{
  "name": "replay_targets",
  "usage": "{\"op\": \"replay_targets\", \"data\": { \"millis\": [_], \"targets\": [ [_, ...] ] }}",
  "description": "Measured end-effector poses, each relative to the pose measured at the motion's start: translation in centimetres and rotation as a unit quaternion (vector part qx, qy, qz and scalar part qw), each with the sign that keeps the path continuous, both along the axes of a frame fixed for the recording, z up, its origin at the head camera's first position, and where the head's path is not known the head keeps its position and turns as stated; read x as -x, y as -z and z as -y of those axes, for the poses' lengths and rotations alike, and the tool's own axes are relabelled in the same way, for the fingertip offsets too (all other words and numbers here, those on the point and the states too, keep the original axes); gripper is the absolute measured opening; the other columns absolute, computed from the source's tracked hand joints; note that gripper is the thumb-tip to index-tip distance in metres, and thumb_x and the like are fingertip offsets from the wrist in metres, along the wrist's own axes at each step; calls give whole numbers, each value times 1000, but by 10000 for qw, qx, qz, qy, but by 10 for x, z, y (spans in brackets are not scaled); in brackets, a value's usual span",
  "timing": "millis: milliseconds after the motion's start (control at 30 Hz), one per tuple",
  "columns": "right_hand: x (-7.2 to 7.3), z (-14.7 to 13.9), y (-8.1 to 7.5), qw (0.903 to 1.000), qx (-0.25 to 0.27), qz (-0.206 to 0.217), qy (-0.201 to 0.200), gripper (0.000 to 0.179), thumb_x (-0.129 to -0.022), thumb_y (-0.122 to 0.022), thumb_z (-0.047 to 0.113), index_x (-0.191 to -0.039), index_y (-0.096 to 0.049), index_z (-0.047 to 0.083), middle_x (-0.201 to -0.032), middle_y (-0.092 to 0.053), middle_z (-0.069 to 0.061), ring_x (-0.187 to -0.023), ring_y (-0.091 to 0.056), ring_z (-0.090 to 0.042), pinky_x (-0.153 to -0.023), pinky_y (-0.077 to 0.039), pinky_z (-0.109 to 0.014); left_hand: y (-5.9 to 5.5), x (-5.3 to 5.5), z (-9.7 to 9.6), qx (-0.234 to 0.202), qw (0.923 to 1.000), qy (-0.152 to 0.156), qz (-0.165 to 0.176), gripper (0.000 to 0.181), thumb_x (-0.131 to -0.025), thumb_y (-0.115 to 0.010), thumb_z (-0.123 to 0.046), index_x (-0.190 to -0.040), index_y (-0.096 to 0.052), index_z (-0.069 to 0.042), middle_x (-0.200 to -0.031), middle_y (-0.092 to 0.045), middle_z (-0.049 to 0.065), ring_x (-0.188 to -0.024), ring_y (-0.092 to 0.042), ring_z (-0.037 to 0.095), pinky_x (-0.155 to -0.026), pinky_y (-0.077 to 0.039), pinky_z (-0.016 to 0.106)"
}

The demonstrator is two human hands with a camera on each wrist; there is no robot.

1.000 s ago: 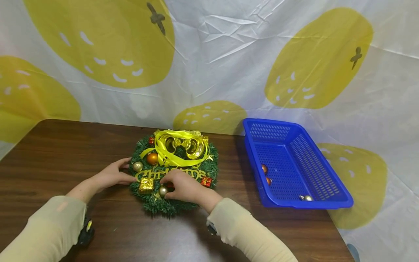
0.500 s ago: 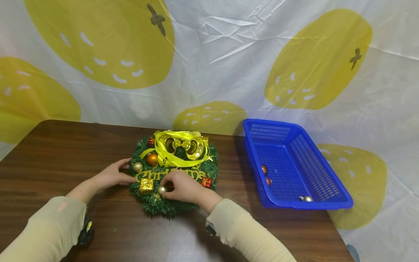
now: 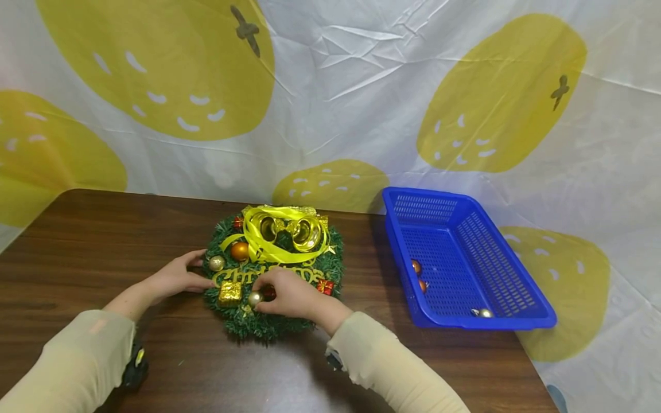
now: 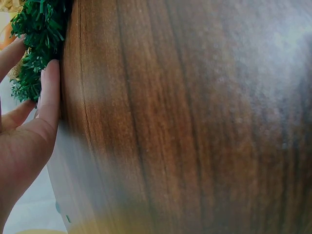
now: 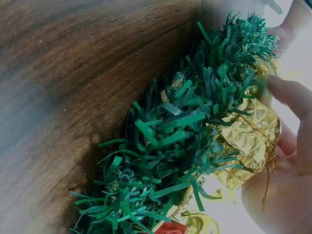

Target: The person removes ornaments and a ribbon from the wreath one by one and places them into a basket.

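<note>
Shows, since the earlier frame, only a very slight leftward shift of the small, round, shiny pale-gold ball [image 3: 255,298], pinched between thumb and fingers of the right hand [image 3: 289,293] at the front part of the round green tinsel wreath [image 3: 263,330]. Rests the left hand [image 3: 174,278], fingers extended, against the wreath's left edge. Has a cube-shaped box in crinkled gold foil [image 3: 229,293] just left of the ball and, farther back, loops of glossy yellow ribbon [image 3: 281,252] around shiny gold bells [image 3: 307,235]. Carries wreath and, well to the right, a rectangular blue perforated plastic basket [image 3: 444,252] on the dark brown wood-grain table [image 3: 155,229].
</note>
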State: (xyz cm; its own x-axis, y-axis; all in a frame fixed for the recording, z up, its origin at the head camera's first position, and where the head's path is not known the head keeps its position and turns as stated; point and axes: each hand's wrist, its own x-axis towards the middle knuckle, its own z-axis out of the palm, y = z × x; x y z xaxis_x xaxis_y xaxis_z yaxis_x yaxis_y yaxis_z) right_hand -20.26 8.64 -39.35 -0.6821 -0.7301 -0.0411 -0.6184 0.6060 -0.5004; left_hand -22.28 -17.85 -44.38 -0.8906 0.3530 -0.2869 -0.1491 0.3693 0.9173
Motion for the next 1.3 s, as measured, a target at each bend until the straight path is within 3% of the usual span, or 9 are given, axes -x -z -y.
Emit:
{"op": "replay_targets", "data": {
  "millis": [300,433,667,867,1300],
  "targets": [
    [1,-4,-5,9981,382,400,257,17,-84,-70,17,-100,-67,11,-94,-66,0,-76,-56,-4,-66,-48,-11,2,0,0,51,10000,16,-32,97,-86,-68,-14,-147,4,8,-141,-14,41,-100,-61,21,-84,-57,34],
    [3,-6,-6,9980,372,345,366,19,-83,-71,19,-101,-67,13,-100,-67,2,-84,-59,-3,-74,-49,-12,0,-1,0,92,9999,36,-63,97,-86,-67,-15,-147,4,9,-141,-14,42,-102,-61,24,-84,-57,35],
    [2,-9,-13,9978,365,212,510,24,-83,-71,21,-105,-67,13,-107,-68,-1,-93,-61,-16,-79,-49,-20,2,1,3,21,9999,98,-123,103,-83,-72,-23,-147,3,8,-140,-12,43,-101,-62,25,-83,-57,35],
    [2,-12,-17,9965,406,258,677,25,-83,-71,20,-107,-67,13,-111,-67,-1,-110,-59,-18,-98,-47,-29,2,1,2,93,9998,101,-151,101,-84,-71,-22,-147,3,9,-140,-13,43,-103,-61,27,-83,-57,35],
    [5,-23,-27,9941,641,243,839,23,-83,-71,20,-105,-68,13,-111,-67,-2,-110,-59,-20,-97,-48,-34,-2,-1,-1,183,9998,47,-49,97,-86,-67,-15,-147,4,8,-142,-13,41,-105,-60,26,-85,-56,36]
  ]
}}
